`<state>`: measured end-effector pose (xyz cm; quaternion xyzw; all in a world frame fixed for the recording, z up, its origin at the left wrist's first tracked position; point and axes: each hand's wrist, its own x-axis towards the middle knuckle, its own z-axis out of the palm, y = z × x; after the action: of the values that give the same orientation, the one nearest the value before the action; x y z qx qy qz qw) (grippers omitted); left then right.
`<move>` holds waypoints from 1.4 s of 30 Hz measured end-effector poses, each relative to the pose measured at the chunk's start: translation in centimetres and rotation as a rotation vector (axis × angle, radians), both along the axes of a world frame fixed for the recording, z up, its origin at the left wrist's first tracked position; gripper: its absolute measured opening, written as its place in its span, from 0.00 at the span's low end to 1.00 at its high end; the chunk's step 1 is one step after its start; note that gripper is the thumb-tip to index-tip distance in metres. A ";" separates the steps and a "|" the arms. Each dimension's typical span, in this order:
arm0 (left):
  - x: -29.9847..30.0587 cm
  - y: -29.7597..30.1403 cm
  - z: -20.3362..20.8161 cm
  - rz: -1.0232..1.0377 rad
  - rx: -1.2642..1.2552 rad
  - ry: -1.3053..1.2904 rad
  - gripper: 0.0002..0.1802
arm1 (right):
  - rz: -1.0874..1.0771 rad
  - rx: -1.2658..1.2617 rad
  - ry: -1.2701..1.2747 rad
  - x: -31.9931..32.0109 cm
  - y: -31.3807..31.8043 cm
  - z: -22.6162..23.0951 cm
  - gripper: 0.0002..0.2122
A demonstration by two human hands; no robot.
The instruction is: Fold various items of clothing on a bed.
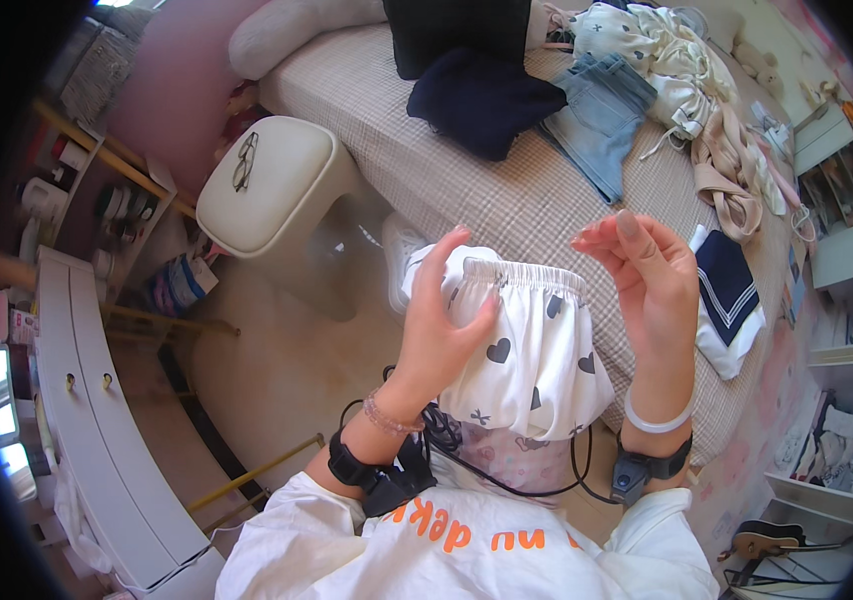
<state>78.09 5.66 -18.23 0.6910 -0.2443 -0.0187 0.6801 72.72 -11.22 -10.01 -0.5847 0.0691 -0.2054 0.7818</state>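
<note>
White, grey-heart-printed cloth garment [537,370] with gathered waistband [532,277] is sitting between both hands, beside the beige checked-cover bed [367,110]. Left hand [442,325] is reaching the waistband's left end, thumb and forefinger standing apart; cannot tell whether it is gripping cloth. Right hand [655,275] is hovering empty at the bed's near edge, fingers loosely curling. Dark navy cloth bundle [487,105] and light-blue denim garment [602,105] are lying on the bed; smooth cream stool [292,175] is standing left of it.

On my feed, the checked bed [377,120] bears a navy garment [482,105]; light-blue denim bottoms [602,110]; a white heart-print garment [647,45]; a twisted beige garment [732,180]; and a sailor-collared top [729,285]; eyeglasses [245,160] rest on the cream stool [287,190].
</note>
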 end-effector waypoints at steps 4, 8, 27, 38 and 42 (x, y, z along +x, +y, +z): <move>0.1 1.2 2.6 -0.053 -0.038 -0.061 0.25 | 0.085 0.094 0.045 0.0 1.7 0.4 0.10; -0.7 1.3 5.4 -0.249 -0.221 0.150 0.21 | 0.029 -0.058 -0.002 0.2 3.2 0.1 0.08; -2.3 7.8 2.2 -0.048 -0.398 0.360 0.06 | 0.199 -0.574 0.184 0.6 4.4 -1.5 0.10; -16.9 26.4 -8.9 0.533 -0.026 0.612 0.06 | 0.351 -0.905 0.193 0.5 3.0 -4.4 0.13; -25.0 30.4 -11.0 0.699 -0.106 0.782 0.06 | 0.386 -0.849 0.167 0.6 2.7 -4.4 0.14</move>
<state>53.05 36.11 -29.20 0.6374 0.2721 -0.0348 0.7200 73.32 -8.51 -14.42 -0.8692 -0.0681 -0.0189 0.4894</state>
